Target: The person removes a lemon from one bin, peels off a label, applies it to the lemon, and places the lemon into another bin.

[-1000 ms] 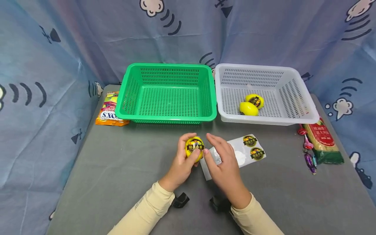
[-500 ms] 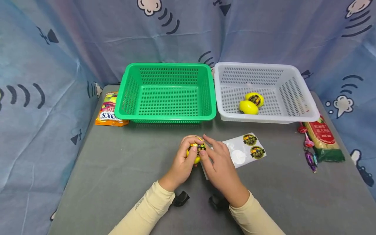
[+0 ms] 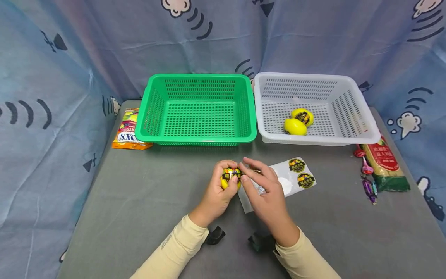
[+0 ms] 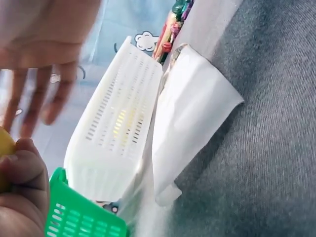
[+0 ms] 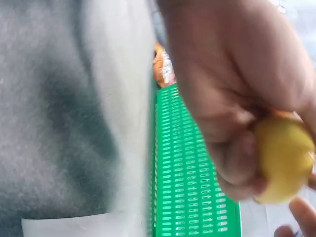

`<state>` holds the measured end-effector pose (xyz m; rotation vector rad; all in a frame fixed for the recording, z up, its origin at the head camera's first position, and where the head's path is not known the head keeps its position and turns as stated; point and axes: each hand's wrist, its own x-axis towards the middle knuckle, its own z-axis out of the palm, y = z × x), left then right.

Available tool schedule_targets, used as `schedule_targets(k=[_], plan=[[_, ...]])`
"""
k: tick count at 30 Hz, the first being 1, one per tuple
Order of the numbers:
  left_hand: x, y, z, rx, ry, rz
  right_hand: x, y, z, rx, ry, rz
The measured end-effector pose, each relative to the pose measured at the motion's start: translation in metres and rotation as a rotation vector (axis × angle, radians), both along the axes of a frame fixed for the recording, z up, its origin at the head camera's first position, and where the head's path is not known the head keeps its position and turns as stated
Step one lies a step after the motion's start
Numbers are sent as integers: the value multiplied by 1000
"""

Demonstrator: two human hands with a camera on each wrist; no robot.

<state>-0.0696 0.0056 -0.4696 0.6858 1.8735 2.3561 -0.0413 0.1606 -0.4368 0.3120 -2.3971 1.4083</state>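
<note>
A yellow lemon (image 3: 225, 184) with a round black-and-gold fruit sticker (image 3: 230, 174) on its face is in my left hand (image 3: 213, 199). The left fingers curl round it and the thumb lies over the sticker's lower edge. My right hand (image 3: 267, 193) is beside it with fingers extended, fingertips close to the lemon's right side; whether they touch is unclear. The right wrist view shows the lemon (image 5: 285, 160) gripped by the left hand (image 5: 232, 98). Beneath the right hand lies a white sticker sheet (image 3: 297, 186), partly covered, with two stickers visible at its right end.
Behind the hands stand a green basket (image 3: 196, 139) and, on its right, a white basket (image 3: 313, 139) holding two yellow lemons (image 3: 295, 126). An orange snack bag (image 3: 129, 133) lies at the left. A pasta bag (image 3: 385, 166) and wrapped candies (image 3: 368, 188) lie at the right.
My right hand came in over the lemon's sticker, then drew back slightly to the right. The left hand keeps its grip, its thumb shifting over the sticker. The baskets stay put.
</note>
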Motion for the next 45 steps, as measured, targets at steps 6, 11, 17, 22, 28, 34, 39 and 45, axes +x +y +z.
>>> schedule_targets(k=[6,11,17,22,28,34,39,45], plan=[[1,2,5,3,-47,-75,3,-7,-5,134,193,-54],[-1,5,9,40,-41,-128,8,-8,-5,166,193,-112],[-4,11,11,64,-35,-116,5,-6,-11,243,213,-124],[-7,11,12,39,-66,-91,-7,18,1,268,177,-75],[-19,-3,11,62,-102,-49,-44,102,30,279,152,-304],[-43,7,24,21,-64,-37,-64,163,16,442,-193,-391],[-84,40,58,-82,-66,-69,-72,170,4,441,-188,-364],[-145,87,85,-314,-123,-66,-79,165,1,434,-128,-323]])
